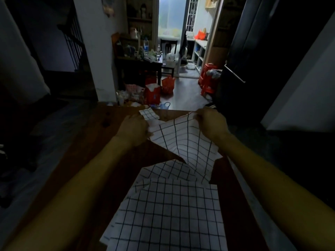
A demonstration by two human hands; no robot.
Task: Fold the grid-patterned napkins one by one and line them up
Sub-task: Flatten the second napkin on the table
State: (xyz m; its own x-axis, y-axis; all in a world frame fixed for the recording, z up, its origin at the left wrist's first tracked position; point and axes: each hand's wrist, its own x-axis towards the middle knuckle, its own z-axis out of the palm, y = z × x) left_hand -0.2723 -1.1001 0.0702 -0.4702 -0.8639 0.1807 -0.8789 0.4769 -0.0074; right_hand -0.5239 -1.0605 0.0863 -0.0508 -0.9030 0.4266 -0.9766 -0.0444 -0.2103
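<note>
Both hands, left [133, 128] and right [211, 123], pinch a napkin's [183, 142] top corners, lifting it near the table's [101, 142] far edge. Flat napkins [168, 214] lie stacked toward its near edge.

The napkin [183, 142] that is lifted is white with a grid of thin dark lines. The stack of napkins [168, 214] lying nearer has the same white ground and dark grid. A small folded napkin [147, 114] at the far edge shows the same check. The surface [101, 142] is reddish-brown wood. On the floor behind stand red bags [167, 85], and red stools [207, 78] are at the right.
</note>
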